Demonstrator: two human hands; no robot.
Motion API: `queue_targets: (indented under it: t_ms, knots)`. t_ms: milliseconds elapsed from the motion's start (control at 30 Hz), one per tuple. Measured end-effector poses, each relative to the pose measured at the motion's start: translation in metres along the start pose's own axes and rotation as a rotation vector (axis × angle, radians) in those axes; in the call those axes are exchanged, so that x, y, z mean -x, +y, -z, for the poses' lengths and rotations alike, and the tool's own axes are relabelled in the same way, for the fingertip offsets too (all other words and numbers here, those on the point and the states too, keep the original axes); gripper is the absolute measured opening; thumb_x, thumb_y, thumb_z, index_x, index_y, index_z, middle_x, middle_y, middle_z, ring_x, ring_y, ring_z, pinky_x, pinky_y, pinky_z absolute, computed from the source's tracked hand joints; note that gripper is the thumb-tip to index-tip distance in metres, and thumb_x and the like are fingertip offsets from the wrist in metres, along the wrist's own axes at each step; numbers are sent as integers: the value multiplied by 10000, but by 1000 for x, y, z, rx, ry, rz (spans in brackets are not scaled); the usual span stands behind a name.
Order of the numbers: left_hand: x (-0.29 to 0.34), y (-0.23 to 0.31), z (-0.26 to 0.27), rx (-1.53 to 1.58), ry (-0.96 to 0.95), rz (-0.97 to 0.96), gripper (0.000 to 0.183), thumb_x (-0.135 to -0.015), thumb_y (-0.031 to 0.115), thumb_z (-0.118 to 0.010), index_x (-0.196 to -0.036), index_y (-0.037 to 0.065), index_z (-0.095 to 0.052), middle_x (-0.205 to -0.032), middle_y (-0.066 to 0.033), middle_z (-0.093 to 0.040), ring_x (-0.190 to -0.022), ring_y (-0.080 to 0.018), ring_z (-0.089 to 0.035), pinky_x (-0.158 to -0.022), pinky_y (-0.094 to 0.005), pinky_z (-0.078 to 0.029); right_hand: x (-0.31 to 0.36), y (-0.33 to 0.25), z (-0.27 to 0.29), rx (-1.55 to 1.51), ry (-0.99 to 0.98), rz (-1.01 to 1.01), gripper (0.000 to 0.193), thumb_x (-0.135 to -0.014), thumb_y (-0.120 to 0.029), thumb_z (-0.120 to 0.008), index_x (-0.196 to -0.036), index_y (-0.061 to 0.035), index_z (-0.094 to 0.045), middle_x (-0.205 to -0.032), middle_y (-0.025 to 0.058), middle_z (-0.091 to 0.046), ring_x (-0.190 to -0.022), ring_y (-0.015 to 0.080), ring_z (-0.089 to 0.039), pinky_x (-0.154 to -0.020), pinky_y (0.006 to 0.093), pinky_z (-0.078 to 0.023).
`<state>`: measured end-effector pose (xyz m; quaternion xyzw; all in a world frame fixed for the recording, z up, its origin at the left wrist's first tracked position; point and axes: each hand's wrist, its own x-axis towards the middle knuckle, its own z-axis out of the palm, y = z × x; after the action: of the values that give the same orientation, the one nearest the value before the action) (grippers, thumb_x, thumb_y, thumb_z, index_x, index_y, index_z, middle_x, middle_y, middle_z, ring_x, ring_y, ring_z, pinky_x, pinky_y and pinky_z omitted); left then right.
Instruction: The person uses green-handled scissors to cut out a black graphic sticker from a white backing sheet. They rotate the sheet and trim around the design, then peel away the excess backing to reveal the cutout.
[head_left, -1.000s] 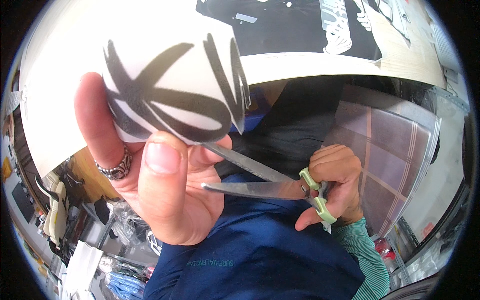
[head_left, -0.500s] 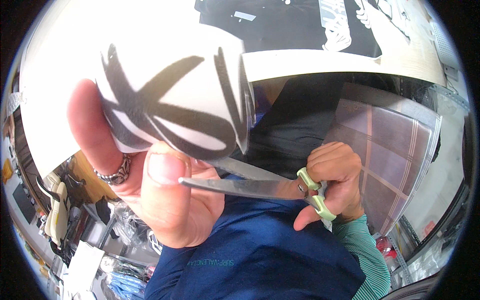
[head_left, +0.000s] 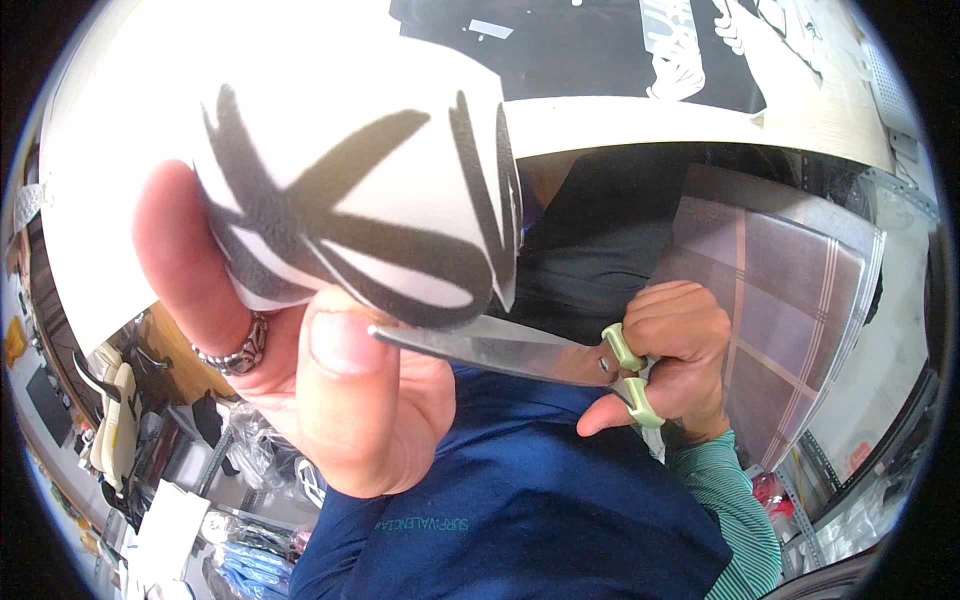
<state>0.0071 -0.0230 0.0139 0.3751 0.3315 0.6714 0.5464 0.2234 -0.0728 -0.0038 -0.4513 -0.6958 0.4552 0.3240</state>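
Printed sheet (head_left: 370, 200), white with broad black strokes, curled and held up at upper left of centre, in front of the pale surface (head_left: 610, 125). Left hand (head_left: 360, 410) grips it at its lower edge: thumb on the near side, a raised finger along the left edge, pinch narrow. Patterned metal ring (head_left: 240, 350) on that finger.

Right hand (head_left: 685, 350) wrapped round the pale green handles (head_left: 642, 400) of scissors (head_left: 500, 350). Near blade runs leftward just below the sheet, its tip beside the left thumb; far blade mostly hidden, so cannot tell how wide they stand.

Black sheet (head_left: 560, 60) with white figures lies on the surface. Dark blue shirt (head_left: 560, 480) below, green striped sleeve (head_left: 725, 500) on the right arm. Checked sheet (head_left: 770, 320) hangs at right. Clear plastic (head_left: 258, 445) heaped at lower left.
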Motion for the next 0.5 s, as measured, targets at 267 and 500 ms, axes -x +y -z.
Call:
queue_targets:
  t_ms: [267,500]
  knots:
    - [-4,-13,4,130,-65,-49,769,-841,4,-567,-1501,105,-185,-1428,-208,-402,-1255,-320,-485,-1043,-454,-418,0,2,1,20,12,-8,561,-510,-410,-917,-492,-111,-444,-448,19,-346,-371,195,-379,-387,310,-261]
    - [-7,-20,15,186,-148,-68,767,-841,-8,-555,-1502,105,-182,-1432,-205,-397,-1259,-318,-482,-1045,-447,-418,1,3,0,41,48,-11,555,-495,-399,-923,-491,-113,-447,-448,18,-346,-369,191,-378,-385,314,-254]
